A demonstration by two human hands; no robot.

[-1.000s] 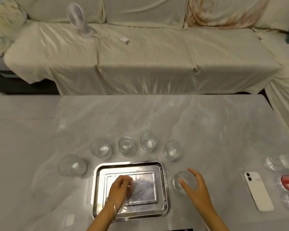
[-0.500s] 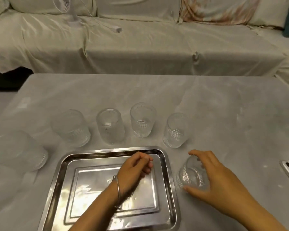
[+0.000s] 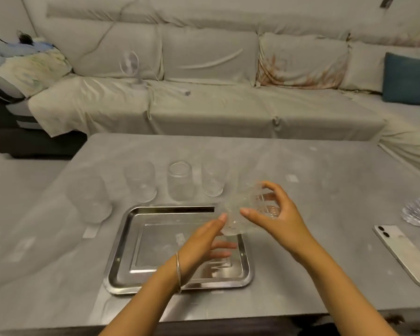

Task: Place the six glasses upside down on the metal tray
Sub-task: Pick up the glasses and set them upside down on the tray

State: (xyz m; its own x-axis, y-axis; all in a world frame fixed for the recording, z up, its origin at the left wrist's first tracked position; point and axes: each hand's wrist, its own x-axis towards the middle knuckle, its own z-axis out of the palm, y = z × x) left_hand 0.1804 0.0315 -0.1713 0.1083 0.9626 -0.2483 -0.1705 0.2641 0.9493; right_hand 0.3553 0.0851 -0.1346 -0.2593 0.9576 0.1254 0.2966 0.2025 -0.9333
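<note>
Lifted since half a second ago: my right hand (image 3: 274,214) now grips one ribbed glass (image 3: 246,209) above the metal tray (image 3: 121,251); left hand (image 3: 201,243) open beneath. Tray holds none; all six remain.

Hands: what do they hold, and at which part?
The right hand holds a tilted glass by its side wall; the left hand is open, fingertips beside it.
</note>
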